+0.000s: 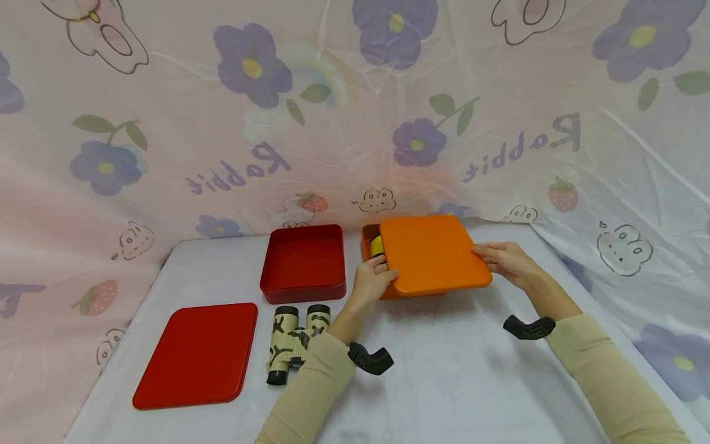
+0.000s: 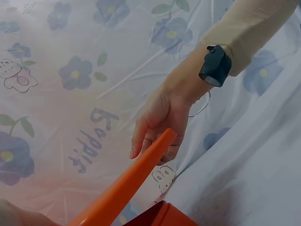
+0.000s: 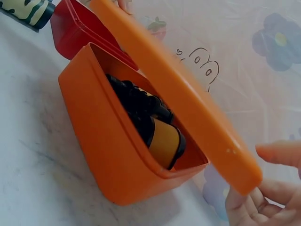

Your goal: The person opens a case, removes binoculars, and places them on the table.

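An orange lid [image 1: 429, 256] is held tilted over an orange box [image 3: 101, 127], leaving a gap along one side. Through that gap shows a pair of black and yellow binoculars [image 3: 164, 141] lying in the box, partly covered by the lid. My left hand [image 1: 370, 283] grips the lid's left edge, thumb on top. At the opposite edge, my right hand [image 1: 510, 262] holds the lid; in the right wrist view its fingers [image 3: 244, 202] are curled under the corner and the thumb stands off the lid.
Left of the orange box stands an open red box [image 1: 303, 262]. Camouflage binoculars [image 1: 288, 339] lie in front of it, partly behind my left sleeve. A red lid [image 1: 196, 354] lies flat at the table's left. Printed fabric [image 1: 344, 135] hangs behind the white table [image 1: 444, 382].
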The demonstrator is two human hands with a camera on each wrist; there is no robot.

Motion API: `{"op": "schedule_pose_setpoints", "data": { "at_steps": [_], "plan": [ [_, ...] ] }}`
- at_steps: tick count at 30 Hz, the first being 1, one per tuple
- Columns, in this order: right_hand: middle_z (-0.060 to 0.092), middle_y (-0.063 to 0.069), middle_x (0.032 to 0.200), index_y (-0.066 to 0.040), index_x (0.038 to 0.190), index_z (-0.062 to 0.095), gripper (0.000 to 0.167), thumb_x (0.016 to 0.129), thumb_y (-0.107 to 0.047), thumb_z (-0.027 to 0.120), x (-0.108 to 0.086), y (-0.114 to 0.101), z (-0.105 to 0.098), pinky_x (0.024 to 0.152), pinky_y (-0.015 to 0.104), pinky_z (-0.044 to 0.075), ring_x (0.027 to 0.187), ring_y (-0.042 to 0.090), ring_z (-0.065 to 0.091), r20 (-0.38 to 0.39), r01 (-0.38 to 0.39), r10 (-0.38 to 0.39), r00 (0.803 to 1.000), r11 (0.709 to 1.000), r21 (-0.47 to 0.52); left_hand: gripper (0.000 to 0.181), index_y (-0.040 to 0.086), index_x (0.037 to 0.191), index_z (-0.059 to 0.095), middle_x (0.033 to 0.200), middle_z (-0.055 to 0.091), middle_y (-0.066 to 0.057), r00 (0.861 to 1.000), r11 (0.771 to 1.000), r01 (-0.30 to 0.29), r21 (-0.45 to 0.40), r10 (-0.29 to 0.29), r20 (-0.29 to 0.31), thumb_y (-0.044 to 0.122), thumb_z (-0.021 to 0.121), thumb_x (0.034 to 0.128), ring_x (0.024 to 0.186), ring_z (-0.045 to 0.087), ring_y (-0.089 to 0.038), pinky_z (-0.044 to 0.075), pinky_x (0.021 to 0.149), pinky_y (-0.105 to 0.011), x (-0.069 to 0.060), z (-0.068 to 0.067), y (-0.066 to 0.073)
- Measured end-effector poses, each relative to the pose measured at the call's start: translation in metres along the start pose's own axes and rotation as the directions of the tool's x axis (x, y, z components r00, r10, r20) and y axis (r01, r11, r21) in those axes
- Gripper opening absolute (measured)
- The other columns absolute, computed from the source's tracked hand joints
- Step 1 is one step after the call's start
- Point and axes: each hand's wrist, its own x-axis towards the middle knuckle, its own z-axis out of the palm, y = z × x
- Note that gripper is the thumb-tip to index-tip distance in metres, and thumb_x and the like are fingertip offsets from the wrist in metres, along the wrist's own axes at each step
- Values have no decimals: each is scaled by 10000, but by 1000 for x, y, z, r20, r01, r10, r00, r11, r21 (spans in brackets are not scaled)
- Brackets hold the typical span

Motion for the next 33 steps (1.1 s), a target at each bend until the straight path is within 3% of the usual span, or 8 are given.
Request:
{"op": "schedule_pose_setpoints", "data": {
  "at_steps": [3, 7, 13, 20, 27, 33],
  "plan": [
    [659, -234, 834, -254, 980, 687, 124, 967, -301, 572, -1, 0, -2, 762, 132, 537, 808, -24, 608, -17, -14, 13, 1000, 998, -59, 563, -19, 1414, 438, 1318, 616, -203, 1000, 1000, 6, 3, -7, 18, 94, 645, 903, 1198, 627, -292, 499, 1026, -365, -3, 2, -1],
    [639, -266, 840, -93, 1217, 636, 335, 971, -307, 562, -4, 2, -5, 773, 129, 523, 826, -40, 588, -25, -23, 20, 999, 992, -120, 577, -25, 1414, 434, 1299, 631, -198, 999, 1000, 15, 5, -15, 41, 94, 656, 895, 1182, 638, -285, 510, 1014, -360, -5, 5, -5],
    [629, -295, 862, -86, 1240, 628, 337, 978, -283, 552, -10, 2, -13, 770, 119, 527, 833, -57, 601, -12, -7, 5, 1000, 990, -143, 575, -36, 1407, 437, 1278, 644, -199, 998, 1000, 11, -6, -11, 68, 83, 661, 891, 1178, 643, -289, 513, 1002, -367, -8, 11, -7],
    [630, -290, 857, 140, 1368, 422, 570, 988, -270, 532, -14, 7, -22, 768, 128, 533, 825, -54, 608, -5, -12, 11, 1000, 982, -189, 521, -67, 1360, 480, 1227, 662, -230, 994, 1000, -22, -4, 23, 110, 54, 656, 885, 1127, 667, -310, 537, 964, -359, -12, 16, -10],
    [605, -308, 875, 156, 1405, 346, 657, 988, -318, 529, -19, 12, -29, 787, 119, 522, 851, -67, 595, -10, -36, 35, 999, 970, -240, 472, -77, 1320, 523, 1181, 680, -242, 992, 998, -55, 34, 50, 116, 63, 653, 888, 1103, 679, -308, 544, 963, -358, -13, 22, -15],
    [609, -309, 877, 135, 1378, 405, 609, 986, -313, 533, -24, 14, -34, 781, 123, 520, 851, -66, 596, -14, -43, 41, 999, 967, -250, 470, -71, 1324, 524, 1169, 690, -231, 991, 997, -62, 43, 56, 125, 70, 653, 894, 1078, 691, -293, 556, 939, -357, -17, 26, -17]
  ]
}}
